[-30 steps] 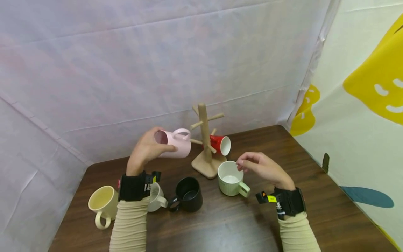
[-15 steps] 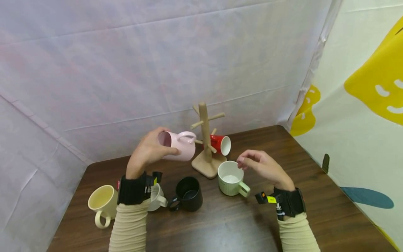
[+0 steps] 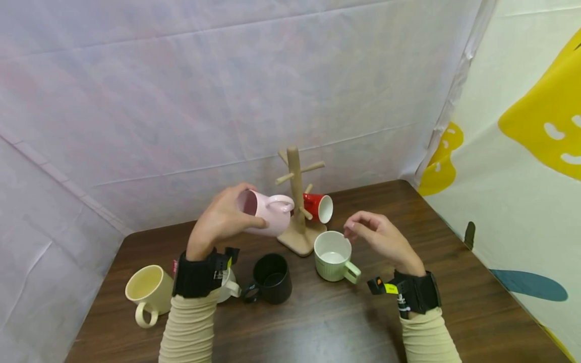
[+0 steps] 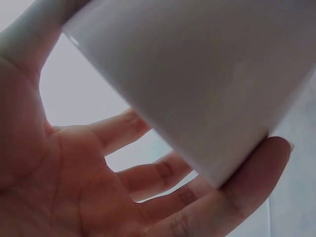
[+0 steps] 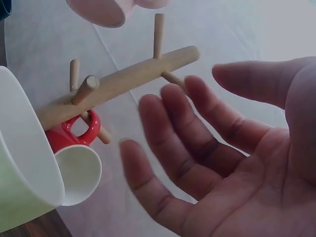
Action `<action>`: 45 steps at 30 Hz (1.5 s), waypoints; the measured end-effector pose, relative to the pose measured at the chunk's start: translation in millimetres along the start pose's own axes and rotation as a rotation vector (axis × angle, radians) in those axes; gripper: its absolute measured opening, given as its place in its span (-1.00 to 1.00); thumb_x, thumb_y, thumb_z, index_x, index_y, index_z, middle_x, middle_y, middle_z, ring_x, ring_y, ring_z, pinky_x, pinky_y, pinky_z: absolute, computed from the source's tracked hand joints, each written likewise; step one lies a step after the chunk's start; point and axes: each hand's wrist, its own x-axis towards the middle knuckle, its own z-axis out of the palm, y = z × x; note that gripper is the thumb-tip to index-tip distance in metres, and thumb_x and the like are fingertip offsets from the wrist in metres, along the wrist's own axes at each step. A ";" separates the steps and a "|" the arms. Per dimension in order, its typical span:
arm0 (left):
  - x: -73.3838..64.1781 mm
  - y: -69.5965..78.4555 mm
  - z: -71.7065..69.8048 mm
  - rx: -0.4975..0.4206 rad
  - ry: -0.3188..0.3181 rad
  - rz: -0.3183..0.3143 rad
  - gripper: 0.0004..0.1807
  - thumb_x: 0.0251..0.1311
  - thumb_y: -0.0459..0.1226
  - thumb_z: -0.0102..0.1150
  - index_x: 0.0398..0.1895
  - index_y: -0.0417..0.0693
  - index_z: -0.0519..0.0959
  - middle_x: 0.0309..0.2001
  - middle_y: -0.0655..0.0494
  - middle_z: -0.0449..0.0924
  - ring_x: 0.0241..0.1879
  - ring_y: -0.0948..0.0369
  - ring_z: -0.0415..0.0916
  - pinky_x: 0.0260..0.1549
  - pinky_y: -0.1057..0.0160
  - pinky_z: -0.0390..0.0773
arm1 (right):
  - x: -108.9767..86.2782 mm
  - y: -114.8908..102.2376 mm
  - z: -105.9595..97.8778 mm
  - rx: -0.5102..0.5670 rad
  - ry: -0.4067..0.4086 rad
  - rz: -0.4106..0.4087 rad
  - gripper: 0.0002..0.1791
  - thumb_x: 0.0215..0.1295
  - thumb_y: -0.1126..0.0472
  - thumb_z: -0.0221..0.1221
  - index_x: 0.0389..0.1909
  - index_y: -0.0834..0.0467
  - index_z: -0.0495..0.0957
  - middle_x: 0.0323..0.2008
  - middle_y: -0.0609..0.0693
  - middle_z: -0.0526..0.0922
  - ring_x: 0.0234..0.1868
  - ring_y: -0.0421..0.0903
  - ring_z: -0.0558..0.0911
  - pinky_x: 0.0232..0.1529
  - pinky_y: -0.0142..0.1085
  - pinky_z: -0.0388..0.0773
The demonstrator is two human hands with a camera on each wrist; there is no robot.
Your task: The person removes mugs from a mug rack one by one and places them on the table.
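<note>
Your left hand grips a glossy pale-pink cylindrical mug, tilted on its side, with thumb and fingers curled round its body. Your right hand holds nothing, its fingers loosely bent just beside a ribbed pale-green mug; beyond your left fingers, a wooden peg stand bears a glossy red mug.

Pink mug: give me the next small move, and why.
Probably ease the pink mug handle-first toward a bare lower peg of the wooden rack: the left hand holds it sideways, apart from the pegs, and the red mug hangs there.
</note>
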 end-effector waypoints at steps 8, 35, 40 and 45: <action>0.4 12.9 7.6 0.005 -0.018 0.041 -0.25 -0.29 -0.08 0.48 0.09 -0.08 0.45 -0.06 -0.05 0.55 -0.17 0.03 0.45 -0.24 0.06 0.48 | -3.3 -3.2 0.1 0.031 0.078 0.026 -0.67 0.33 0.03 0.10 -0.23 0.26 0.56 -0.31 0.24 0.65 -0.26 0.05 0.63 -0.15 -0.10 0.59; 0.9 30.1 27.5 0.042 -0.034 0.096 -0.33 -0.36 -0.08 0.50 -0.03 0.03 0.50 -0.18 0.03 0.56 -0.23 0.09 0.46 -0.34 0.12 0.50 | -7.5 -16.5 8.2 0.037 0.084 -0.007 -0.70 0.32 0.04 0.12 -0.26 0.23 0.55 -0.33 0.20 0.63 -0.22 0.13 0.60 -0.13 -0.20 0.59; 0.0 33.4 29.4 0.049 -0.028 0.089 -0.33 -0.37 -0.08 0.49 -0.03 0.07 0.51 -0.17 0.05 0.55 -0.19 0.09 0.44 -0.31 0.10 0.49 | -7.4 -20.0 11.1 0.026 0.077 -0.018 -0.73 0.31 0.04 0.12 -0.27 0.20 0.56 -0.33 0.18 0.63 -0.21 0.12 0.59 -0.13 -0.20 0.59; 0.8 37.4 31.4 0.060 -0.023 0.104 -0.33 -0.38 -0.09 0.49 -0.03 0.07 0.51 -0.16 0.05 0.55 -0.17 0.10 0.43 -0.29 0.08 0.49 | -7.2 -22.3 13.3 0.030 0.068 -0.029 -0.72 0.31 0.05 0.13 -0.27 0.22 0.56 -0.33 0.19 0.62 -0.22 0.16 0.58 -0.18 -0.29 0.60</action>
